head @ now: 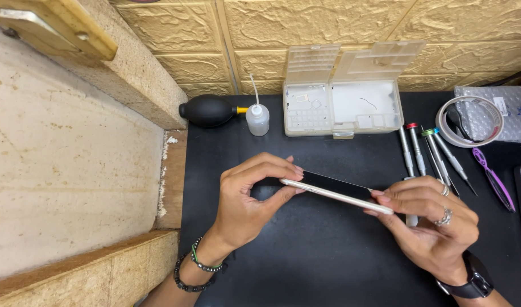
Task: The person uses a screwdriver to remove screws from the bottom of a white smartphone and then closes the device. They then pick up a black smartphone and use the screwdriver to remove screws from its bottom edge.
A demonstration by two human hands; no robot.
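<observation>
A slim smartphone with a dark screen and pale metal edge is held edge-on above the black work mat. My left hand pinches its left end between thumb and fingers. My right hand, wearing rings and a dark wristwatch, grips its right end. The phone is tilted, with its right end lower and nearer to me.
A black rubber air blower and a small squeeze bottle lie at the back left. An open pale parts box stands behind. Several precision screwdrivers, a tape roll, purple tweezers and bubble wrap sit at the right.
</observation>
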